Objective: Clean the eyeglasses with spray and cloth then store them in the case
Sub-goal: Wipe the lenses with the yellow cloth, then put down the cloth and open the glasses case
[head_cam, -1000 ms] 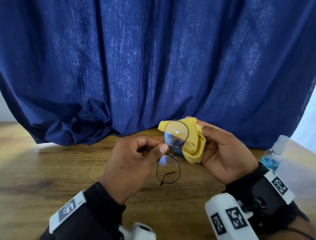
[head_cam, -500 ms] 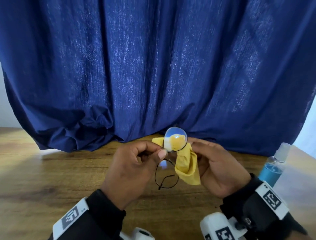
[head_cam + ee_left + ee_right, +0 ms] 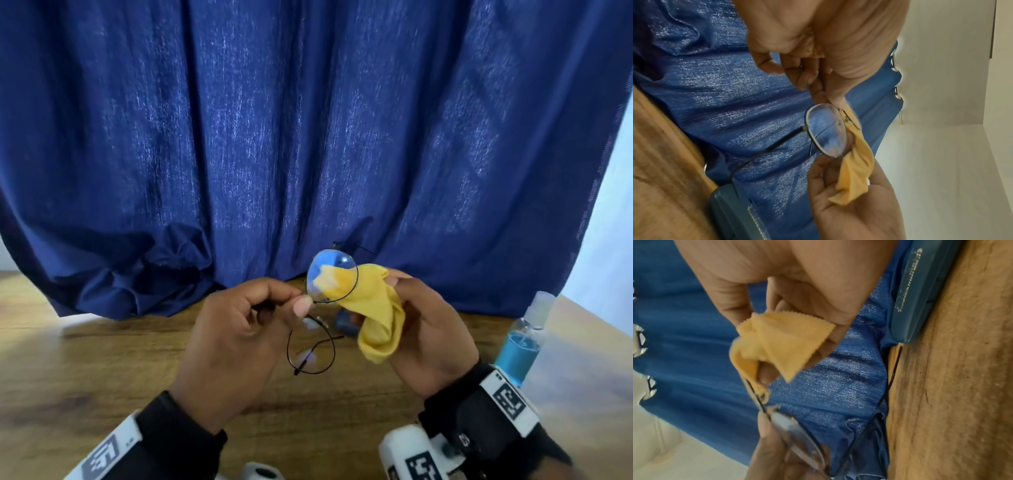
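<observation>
The thin black-wire eyeglasses (image 3: 331, 276) are held upright above the table, one lens over the other. My left hand (image 3: 300, 303) pinches the frame at the bridge between thumb and forefinger. My right hand (image 3: 391, 290) grips the yellow cloth (image 3: 378, 320), which sits behind the upper lens and hangs down to its right. In the left wrist view the lens (image 3: 826, 131) stands edge to edge with the cloth (image 3: 856, 168). In the right wrist view the cloth (image 3: 777, 344) is bunched in the fingers above the glasses (image 3: 797, 431). The blue case (image 3: 342, 322) lies on the table behind the hands.
A clear spray bottle (image 3: 522, 344) with blue liquid stands on the wooden table (image 3: 102, 370) at the right. A dark blue curtain (image 3: 274, 137) hangs close behind and pools on the table's far edge. The case (image 3: 735, 214) lies against the curtain hem.
The cloth has shifted from wrapping the right side of the upper lens to lying behind it and trailing right. The left hand's pinch on the glasses is unchanged.
</observation>
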{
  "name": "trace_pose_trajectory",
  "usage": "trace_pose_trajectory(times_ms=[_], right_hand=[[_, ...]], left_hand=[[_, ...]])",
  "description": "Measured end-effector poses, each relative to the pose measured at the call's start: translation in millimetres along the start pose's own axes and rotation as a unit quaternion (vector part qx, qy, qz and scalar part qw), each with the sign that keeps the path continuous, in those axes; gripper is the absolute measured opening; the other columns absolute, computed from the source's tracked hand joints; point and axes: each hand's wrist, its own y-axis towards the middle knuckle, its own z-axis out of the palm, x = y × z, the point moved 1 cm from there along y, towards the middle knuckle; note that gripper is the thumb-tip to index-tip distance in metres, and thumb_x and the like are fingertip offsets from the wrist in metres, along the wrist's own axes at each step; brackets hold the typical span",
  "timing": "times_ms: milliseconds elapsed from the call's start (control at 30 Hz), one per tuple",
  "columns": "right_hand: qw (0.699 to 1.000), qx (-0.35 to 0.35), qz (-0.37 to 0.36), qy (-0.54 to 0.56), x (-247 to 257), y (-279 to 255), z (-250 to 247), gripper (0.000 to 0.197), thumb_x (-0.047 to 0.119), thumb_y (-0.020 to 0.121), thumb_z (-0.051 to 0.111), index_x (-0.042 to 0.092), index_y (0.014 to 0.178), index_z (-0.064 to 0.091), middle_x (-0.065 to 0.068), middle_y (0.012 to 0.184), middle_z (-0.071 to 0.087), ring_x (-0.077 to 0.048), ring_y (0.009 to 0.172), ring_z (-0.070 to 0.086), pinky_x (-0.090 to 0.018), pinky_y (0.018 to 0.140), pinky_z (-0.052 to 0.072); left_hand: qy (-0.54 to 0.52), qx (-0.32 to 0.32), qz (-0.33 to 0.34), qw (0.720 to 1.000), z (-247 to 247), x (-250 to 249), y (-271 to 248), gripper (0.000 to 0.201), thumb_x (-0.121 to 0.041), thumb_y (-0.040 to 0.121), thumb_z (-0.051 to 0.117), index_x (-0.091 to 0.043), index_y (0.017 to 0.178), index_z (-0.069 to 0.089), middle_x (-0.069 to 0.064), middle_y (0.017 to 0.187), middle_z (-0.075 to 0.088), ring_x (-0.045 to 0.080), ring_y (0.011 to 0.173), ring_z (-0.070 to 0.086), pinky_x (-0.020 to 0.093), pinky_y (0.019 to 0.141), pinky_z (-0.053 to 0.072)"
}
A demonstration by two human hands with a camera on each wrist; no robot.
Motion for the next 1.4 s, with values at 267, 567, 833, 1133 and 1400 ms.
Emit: trace_pose_trajectory(times_ms=[267, 567, 833, 1133, 1400], right_hand=[[0.991, -0.101, -0.072, -0.058, 3, -7, 11, 0.019, 0.009, 0.09, 0.06, 0.009, 0.1, 0.076, -0.02, 0.084, 0.069, -0.024, 0.058, 0.061, -0.031, 0.048, 0.053], [0.951, -0.152, -0.117, -0.242, 30, -81, 4, 0.008, 0.005, 0.095, 0.062, 0.012, 0.095, 0.067, -0.027, 0.067, 0.063, -0.034, 0.054, 0.059, -0.03, 0.045, 0.053], [0.946, -0.16, -0.046, -0.277, 45, -144, -5, 0.011, 0.013, 0.094, 0.064, 0.021, 0.093, 0.071, -0.027, 0.079, 0.067, -0.031, 0.059, 0.063, -0.032, 0.05, 0.057], [0.946, -0.122, -0.011, -0.298, 49, -176, 6, 0.012, 0.006, 0.094, 0.064, 0.013, 0.093, 0.073, -0.003, 0.063, 0.066, -0.013, 0.048, 0.06, -0.02, 0.047, 0.05], [0.89, -0.049, 0.017, -0.452, 65, -168, -28, 0.011, 0.01, 0.085, 0.077, 0.02, 0.089, 0.079, 0.002, 0.083, 0.078, -0.009, 0.072, 0.066, -0.022, 0.072, 0.053]], left_hand=[[0.154, -0.003, 0.073, 0.985, -2, -4, 0, 0.006, -0.039, 0.083, 0.076, -0.036, 0.078, 0.075, -0.02, 0.076, 0.07, 0.006, 0.077, 0.063, 0.011, 0.065, 0.045], [0.398, 0.113, 0.18, 0.892, 19, -8, -11, 0.027, -0.06, 0.088, 0.049, -0.045, 0.081, 0.07, -0.027, 0.075, 0.061, -0.005, 0.077, 0.042, 0.029, 0.073, 0.034], [0.481, 0.211, 0.13, 0.841, 36, -31, -36, 0.025, -0.053, 0.096, 0.055, -0.037, 0.101, 0.073, -0.019, 0.102, 0.067, 0.007, 0.111, 0.053, 0.037, 0.095, 0.027], [0.519, 0.277, 0.037, 0.808, 20, -38, -56, 0.008, -0.043, 0.093, 0.064, -0.037, 0.089, 0.067, -0.017, 0.109, 0.068, 0.009, 0.118, 0.053, 0.038, 0.103, 0.023], [0.467, 0.24, 0.06, 0.849, 14, -52, -62, 0.023, -0.053, 0.095, 0.057, -0.037, 0.103, 0.071, -0.02, 0.107, 0.064, 0.004, 0.111, 0.051, 0.035, 0.099, 0.029]])
